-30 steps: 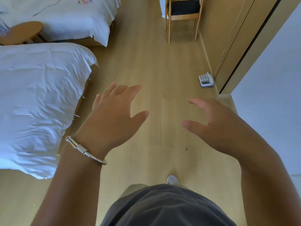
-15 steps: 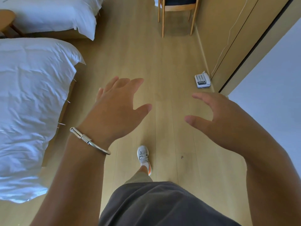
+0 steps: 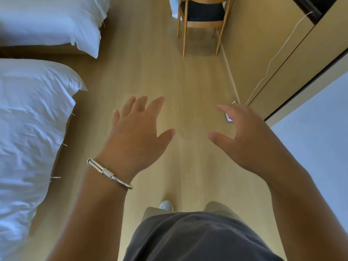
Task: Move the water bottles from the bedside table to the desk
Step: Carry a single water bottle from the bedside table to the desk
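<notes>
No water bottle or counter shows in this view; left hand [image 3: 135, 136] at 11 o'clock, its grip spread and empty; right hand [image 3: 250, 140] at 1 o'clock, fingers loosely bent, holding nothing; both above the wooden floor [image 3: 150, 76]; chair [image 3: 202, 17] at 12.

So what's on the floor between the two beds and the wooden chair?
Nothing: the head view shows only bare wooden floor between the beds and the chair.
</notes>
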